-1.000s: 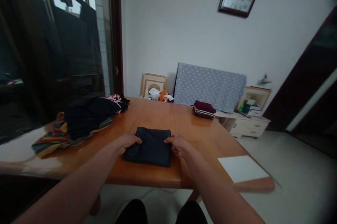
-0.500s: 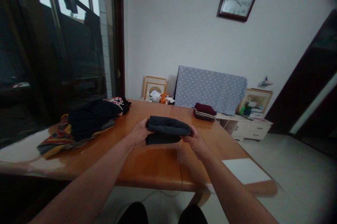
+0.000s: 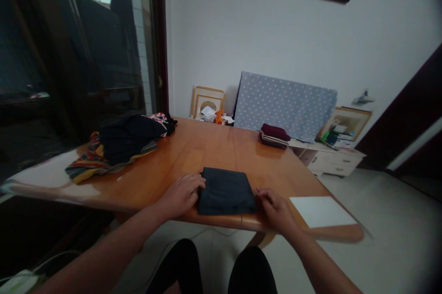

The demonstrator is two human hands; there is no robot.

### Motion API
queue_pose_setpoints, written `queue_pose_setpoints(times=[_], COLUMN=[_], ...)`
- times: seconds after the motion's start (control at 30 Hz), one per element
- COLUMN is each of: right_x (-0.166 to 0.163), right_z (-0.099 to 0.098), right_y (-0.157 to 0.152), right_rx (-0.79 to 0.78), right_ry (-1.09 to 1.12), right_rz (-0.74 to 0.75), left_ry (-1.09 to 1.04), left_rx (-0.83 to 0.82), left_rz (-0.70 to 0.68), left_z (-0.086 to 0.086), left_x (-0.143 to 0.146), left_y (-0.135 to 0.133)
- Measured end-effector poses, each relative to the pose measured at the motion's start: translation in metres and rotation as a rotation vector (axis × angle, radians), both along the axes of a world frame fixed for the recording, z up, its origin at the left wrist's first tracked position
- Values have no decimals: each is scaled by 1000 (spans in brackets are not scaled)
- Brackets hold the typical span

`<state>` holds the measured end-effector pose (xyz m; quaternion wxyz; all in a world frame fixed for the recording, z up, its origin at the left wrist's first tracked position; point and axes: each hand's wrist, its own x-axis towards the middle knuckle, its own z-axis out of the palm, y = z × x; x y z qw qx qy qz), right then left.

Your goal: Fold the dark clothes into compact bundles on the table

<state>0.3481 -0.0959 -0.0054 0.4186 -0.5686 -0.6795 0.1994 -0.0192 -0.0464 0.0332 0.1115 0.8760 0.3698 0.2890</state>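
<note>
A dark navy garment (image 3: 226, 191), folded into a flat square, lies near the front edge of the wooden table. At its left side my left hand (image 3: 184, 192) has bent fingers on the edge of the cloth, with the thumb low beside it. Just off the garment's right side is my right hand (image 3: 274, 206), its fingers loosely bent and holding nothing that I can see. Farther back to the right stands a stack of folded clothes (image 3: 275, 135) with a maroon piece on top. A heap of unfolded clothes (image 3: 127, 142), dark and striped, covers part of the table's left side.
A white sheet (image 3: 321, 211) lies at the right front corner of the wooden table (image 3: 193, 146). Behind stand a panel draped in dotted grey cloth (image 3: 283, 105) and a low white cabinet (image 3: 331, 161). My knees are below the table's front edge.
The dark garment, held up between both hands before, now lies flat on the table closer to me. My right hand has come off its edge. The view has tipped downward.
</note>
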Motion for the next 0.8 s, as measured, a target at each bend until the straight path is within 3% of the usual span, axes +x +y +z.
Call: queue_pose_setpoints(times=[0.13, 0.33, 0.53, 0.63, 0.8], right_x=[-10, -39, -33, -27, -31], right_z=[17, 32, 7, -6, -20], right_y=[-1, -11, -26, -32, -42], right_rx=[16, 146, 160, 203, 293], right_ry=[5, -125, -383, -422, -490], right_rz=[-128, 55, 85, 64, 33], left_ry=[-202, -277, 12, 174, 235], left_rx=[-57, -111, -126, -137, -90], left_rz=[182, 168, 66, 95, 163], left_z=[9, 19, -1, -15, -27], left_x=[9, 46, 68, 68, 67], left_y=[4, 6, 0, -6, -5])
